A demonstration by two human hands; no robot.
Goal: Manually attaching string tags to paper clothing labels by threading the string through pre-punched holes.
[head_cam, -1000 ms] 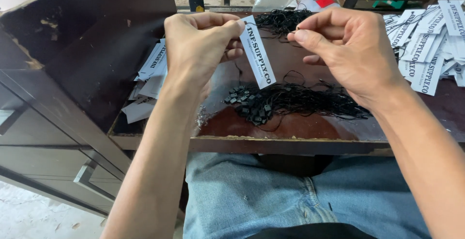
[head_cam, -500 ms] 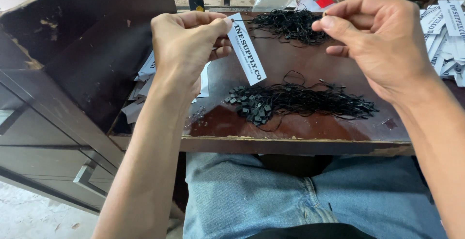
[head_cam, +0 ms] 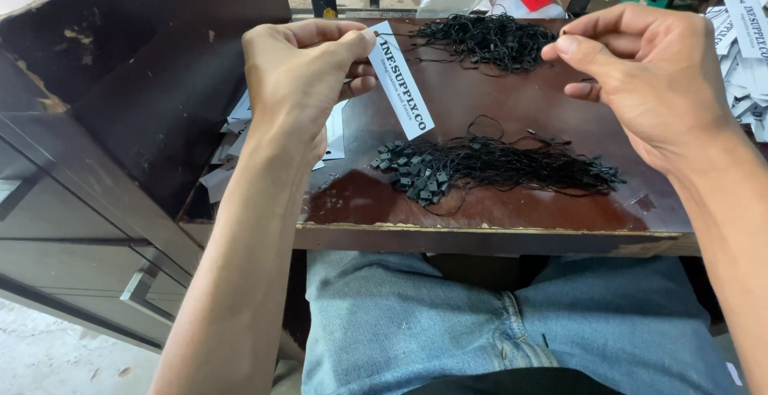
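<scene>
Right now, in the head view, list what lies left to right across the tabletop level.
Dark cabinet → left hand → white paper tag → near pile of black strings → right hand → stack of white tags.

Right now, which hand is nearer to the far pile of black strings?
Right. The right hand is just beside the far pile, fingertips near its edge. The left hand, holding the white tag, is farther left.

Cord pile (head_cam: 488,167) on table (head_cam: 480,215)

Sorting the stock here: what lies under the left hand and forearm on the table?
Under the left hand, white paper tags lie spread on the dark wooden table. The forearm covers part of the pile, so its full extent is hidden.
</scene>
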